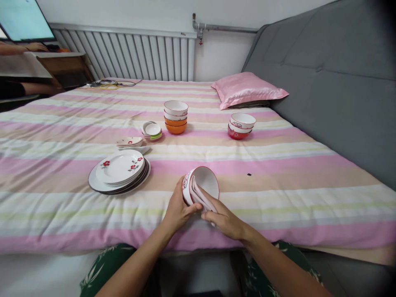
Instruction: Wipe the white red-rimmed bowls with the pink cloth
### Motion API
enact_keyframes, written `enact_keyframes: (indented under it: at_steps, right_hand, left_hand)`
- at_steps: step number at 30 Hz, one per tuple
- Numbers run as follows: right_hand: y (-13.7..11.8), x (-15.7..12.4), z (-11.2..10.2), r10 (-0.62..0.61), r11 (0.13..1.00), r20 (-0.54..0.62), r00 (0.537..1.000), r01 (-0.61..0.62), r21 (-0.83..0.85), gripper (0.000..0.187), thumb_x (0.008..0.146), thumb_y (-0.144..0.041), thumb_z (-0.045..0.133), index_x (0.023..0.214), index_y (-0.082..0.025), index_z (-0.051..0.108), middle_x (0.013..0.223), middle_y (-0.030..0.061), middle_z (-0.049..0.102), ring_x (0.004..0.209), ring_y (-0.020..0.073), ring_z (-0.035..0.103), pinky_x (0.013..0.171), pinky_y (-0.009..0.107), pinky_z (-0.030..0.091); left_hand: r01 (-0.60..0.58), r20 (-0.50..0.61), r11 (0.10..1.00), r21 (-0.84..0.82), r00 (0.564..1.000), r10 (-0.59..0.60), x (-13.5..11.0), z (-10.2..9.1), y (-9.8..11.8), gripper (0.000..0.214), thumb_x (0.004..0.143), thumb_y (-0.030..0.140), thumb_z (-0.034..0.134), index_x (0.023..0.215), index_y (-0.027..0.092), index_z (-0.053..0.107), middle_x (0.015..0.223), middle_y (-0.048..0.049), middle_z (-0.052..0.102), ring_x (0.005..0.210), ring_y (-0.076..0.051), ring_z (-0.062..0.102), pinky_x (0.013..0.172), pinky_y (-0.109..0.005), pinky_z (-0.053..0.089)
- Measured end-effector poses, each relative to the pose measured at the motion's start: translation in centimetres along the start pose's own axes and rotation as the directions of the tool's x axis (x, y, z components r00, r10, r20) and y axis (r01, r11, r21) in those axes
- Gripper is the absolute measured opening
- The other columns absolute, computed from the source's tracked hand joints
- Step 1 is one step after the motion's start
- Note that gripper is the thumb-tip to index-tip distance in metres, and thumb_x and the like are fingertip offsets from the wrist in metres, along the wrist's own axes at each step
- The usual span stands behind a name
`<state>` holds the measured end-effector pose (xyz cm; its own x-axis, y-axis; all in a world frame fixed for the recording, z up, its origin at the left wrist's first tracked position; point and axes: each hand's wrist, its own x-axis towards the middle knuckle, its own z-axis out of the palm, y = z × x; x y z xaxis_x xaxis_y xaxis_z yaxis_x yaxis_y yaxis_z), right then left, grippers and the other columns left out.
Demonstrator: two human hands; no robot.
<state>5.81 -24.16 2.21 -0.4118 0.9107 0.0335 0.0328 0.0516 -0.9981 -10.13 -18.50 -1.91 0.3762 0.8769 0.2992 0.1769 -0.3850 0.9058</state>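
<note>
While gripping a bowl (pixel 208 177), holding a cloth (pixel 200 197) to its inside

While tilting the bowl, mouth turned up and to the right, holds it in the left hand (pixel 178 208), curled round the patterned outer wall, thumb near the lower rim. Grips the folded cloth in the right hand (pixel 227 221), closed narrow on it, and lays it across the near rim against the white inner wall. Has the bowl near the front edge of the bed (pixel 293 214), between the knees (pixel 109 266) as seen from above. Contact with the bed beneath: cannot tell.

Left of the bowl, a pile of plates (pixel 120 167), flowered white on top, dark-rimmed below. Just behind those, some dishes (pixel 130 142), then a cluster of small bowls (pixel 153 129). Beside that cluster, a tall stack (pixel 175 108), two white over two orange. Farther right, a short stack (pixel 243 120), two white over one red. Right of the held bowl, a small black object (pixel 249 174), lying alone. Farther back, a pink pillow (pixel 247 88) near the headboard (pixel 324 62). At far left, another person's hand (pixel 36 46) on a desk (pixel 23 66), before a screen (pixel 26 18).
</note>
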Motion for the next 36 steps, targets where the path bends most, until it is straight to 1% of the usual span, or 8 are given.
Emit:
enact_keyframes:
  at_steps: [2, 4, 7, 14, 20, 25, 31, 36]
  right_hand:
    - [0.0, -0.1, 0.3, -0.026, 0.999, 0.023, 0.999, 0.026, -0.025, 0.084, 0.079, -0.01, 0.048, 0.147, -0.034, 0.007, 0.156, -0.0059, 0.01, 0.143, 0.0215, 0.016, 0.116, 0.044, 0.017]
    - [0.1, -0.2, 0.5, -0.058, 0.994, 0.032, 0.998, 0.061, -0.095, 0.089, 0.079, -0.012, 0.051, 0.148, -0.032, -0.003, 0.157, -0.0019, 0.005, 0.144, 0.0209, 0.01, 0.116, 0.044, 0.013]
    - [0.2, -0.2, 0.8, -0.108, 0.964, 0.02, 0.994, 0.11, -0.241, 0.093, 0.082, -0.017, 0.053, 0.147, -0.029, -0.012, 0.158, 0.0045, 0.003, 0.144, 0.0201, 0.011, 0.115, 0.046, 0.014]
    - [0.3, -0.2, 1.4, -0.153, 0.91, -0.037, 0.988, 0.126, -0.394, 0.074, 0.085, -0.028, 0.056, 0.145, -0.024, 0.012, 0.151, 0.0109, 0.027, 0.137, 0.0228, 0.032, 0.111, 0.043, 0.03]
    - [0.9, -0.1, 1.7, -0.176, 0.858, -0.078, 0.981, 0.114, -0.501, 0.065, 0.084, -0.029, 0.057, 0.138, -0.018, 0.023, 0.141, 0.0144, 0.04, 0.128, 0.0239, 0.042, 0.106, 0.041, 0.037]
    - [1.4, 0.1, 1.8, -0.231, 0.769, -0.082, 0.97, 0.13, -0.626, 0.055, 0.086, -0.029, 0.054, 0.135, -0.017, 0.031, 0.132, 0.0141, 0.05, 0.12, 0.0257, 0.049, 0.101, 0.044, 0.04]
    - [1.3, 0.1, 1.0, -0.185, 0.658, 0.007, 0.983, 0.129, -0.742, 0.05, 0.088, -0.03, 0.053, 0.134, -0.02, 0.036, 0.131, 0.0117, 0.053, 0.117, 0.0261, 0.052, 0.098, 0.047, 0.042]
    - [1.6, -0.2, 0.1, -0.173, 0.553, 0.086, 0.981, 0.169, -0.816, 0.045, 0.09, -0.027, 0.049, 0.133, -0.019, 0.039, 0.137, 0.0134, 0.048, 0.124, 0.0243, 0.046, 0.102, 0.046, 0.039]
  left_hand:
    - [0.004, -0.005, 1.0, 0.005, 1.0, -0.004, -0.1, 0.0, -0.2, 0.099, 0.063, 0.076, 0.058, 0.137, 0.015, 0.031, 0.136, -0.018, 0.044, 0.125, -0.035, 0.043, 0.106, -0.045, 0.031]
    - [0.018, -0.014, 1.0, 0.017, 1.0, -0.018, -0.2, 0.0, -0.4, 0.102, 0.061, 0.077, 0.058, 0.137, 0.014, 0.03, 0.136, -0.0188, 0.043, 0.126, -0.035, 0.043, 0.107, -0.047, 0.03]
    - [0.034, -0.018, 0.999, 0.025, 0.999, -0.033, -0.4, 0.1, -0.8, 0.105, 0.06, 0.077, 0.059, 0.138, 0.014, 0.029, 0.137, -0.0197, 0.042, 0.127, -0.036, 0.041, 0.107, -0.048, 0.029]
    - [0.03, -0.021, 0.999, -0.031, 0.999, -0.031, -0.4, 0.1, -1.1, 0.1, 0.061, 0.073, 0.061, 0.137, 0.015, 0.031, 0.134, -0.0182, 0.045, 0.123, -0.036, 0.045, 0.104, -0.048, 0.032]
    - [0.035, -0.034, 0.999, -0.014, 0.999, -0.036, -0.5, 0.2, -1.0, 0.098, 0.064, 0.075, 0.056, 0.137, 0.014, 0.03, 0.132, -0.0169, 0.045, 0.121, -0.034, 0.044, 0.103, -0.045, 0.033]
    - [0.039, -0.029, 0.999, -0.005, 0.999, -0.04, -0.5, 0.2, -0.9, 0.09, 0.071, 0.071, 0.053, 0.136, 0.015, 0.03, 0.132, -0.016, 0.045, 0.121, -0.033, 0.044, 0.102, -0.044, 0.034]
    - [0.027, -0.034, 1.0, 0.006, 0.999, -0.027, -0.4, 0.2, -0.9, 0.084, 0.075, 0.068, 0.05, 0.137, 0.015, 0.028, 0.133, -0.0165, 0.044, 0.121, -0.032, 0.045, 0.102, -0.043, 0.034]
    - [0.039, -0.029, 0.999, 0.031, 0.999, -0.038, -0.3, 0.1, -0.9, 0.084, 0.077, 0.069, 0.047, 0.137, 0.013, 0.028, 0.135, -0.0177, 0.043, 0.124, -0.031, 0.044, 0.103, -0.042, 0.034]
